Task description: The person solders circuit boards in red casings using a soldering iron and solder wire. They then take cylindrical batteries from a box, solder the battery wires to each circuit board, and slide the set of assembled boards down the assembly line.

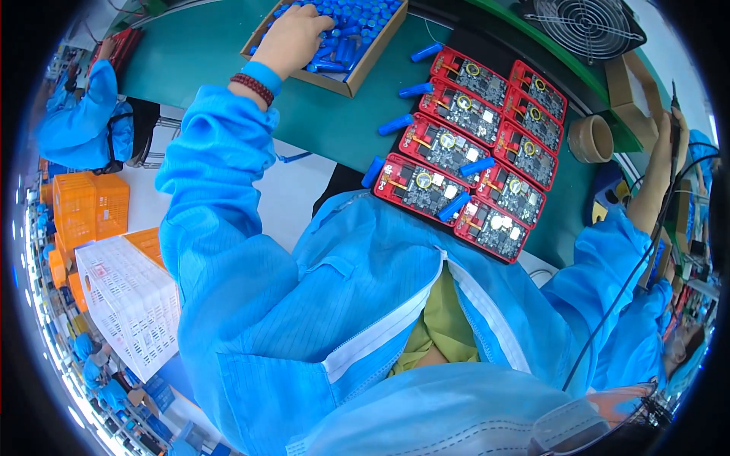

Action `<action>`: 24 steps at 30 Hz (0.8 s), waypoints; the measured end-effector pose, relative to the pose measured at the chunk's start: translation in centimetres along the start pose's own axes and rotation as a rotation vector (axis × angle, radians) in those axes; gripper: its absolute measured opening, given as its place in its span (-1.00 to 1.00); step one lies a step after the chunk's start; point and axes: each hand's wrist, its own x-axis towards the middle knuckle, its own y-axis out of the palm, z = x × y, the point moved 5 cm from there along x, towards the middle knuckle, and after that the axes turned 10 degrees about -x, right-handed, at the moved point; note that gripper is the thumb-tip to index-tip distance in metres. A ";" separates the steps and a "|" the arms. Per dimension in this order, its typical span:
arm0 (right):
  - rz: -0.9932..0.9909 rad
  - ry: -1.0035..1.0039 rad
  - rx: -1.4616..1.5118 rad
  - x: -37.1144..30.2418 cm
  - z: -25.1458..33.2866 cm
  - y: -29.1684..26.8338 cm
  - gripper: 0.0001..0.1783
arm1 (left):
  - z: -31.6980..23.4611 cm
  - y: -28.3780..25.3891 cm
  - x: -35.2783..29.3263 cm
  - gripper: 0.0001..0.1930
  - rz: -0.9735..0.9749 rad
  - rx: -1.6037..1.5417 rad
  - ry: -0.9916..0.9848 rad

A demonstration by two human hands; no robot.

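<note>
Clearly the blue cells (346,52) carry most of the risk: they fill the box (334,83) at upper centre, where the left hand (293,39) dips in, fingers curled down (whether they pinch a cell, I cannot tell). A hasty pull could drag others over the low wall. Loose cells lie beside and on the red cases (420,186), right of centre; being round, they could roll, and bare ends on a board could short it. The jacket (258,311) could nudge the nearest. Far right, the right hand's (666,144) fingers wrap a black tool (674,125), whose cord (621,292) could snag the sleeve.
</note>
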 end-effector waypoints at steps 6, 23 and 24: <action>0.013 -0.014 0.036 -2.8 5.4 -2.6 -0.74 | 0.6 -0.1 0.1 -0.76 -0.066 -0.011 -0.070; 0.407 0.071 0.605 -17.5 20.5 0.5 -0.58 | -25.4 0.8 1.6 -0.86 0.098 -2.268 -0.427; 0.393 0.061 0.604 -17.7 20.6 0.6 -0.57 | -26.0 1.0 1.6 -0.85 0.128 -2.294 -0.378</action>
